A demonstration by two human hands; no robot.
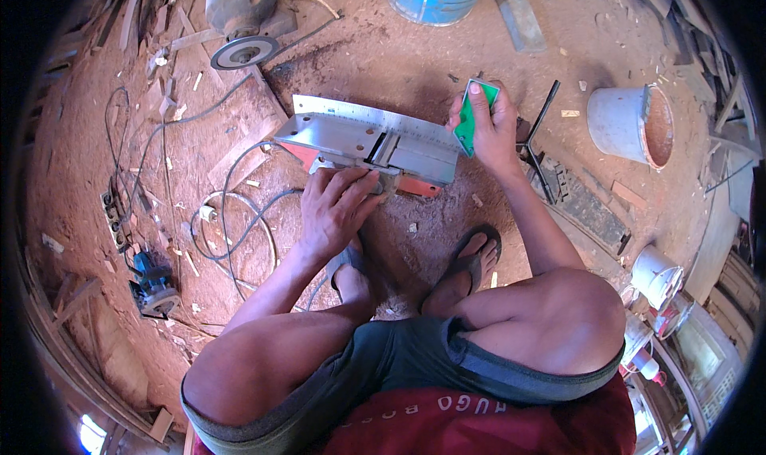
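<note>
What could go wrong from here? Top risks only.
1. Cut fingers: the bare left hand is at the near edge of the metal machine bed, close to its dark slot. If a blade sits there, a slip might cut; power state can't be told.
2. Snag: the looped dark cable near the left foot could catch it.
3. Drop: the green plate could slip from the right hand.

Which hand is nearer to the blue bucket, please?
Right. In view, the right hand, holding a green piece, is below and slightly right of the blue bucket; the left hand, at the metal tool, is lower and farther left.
</note>
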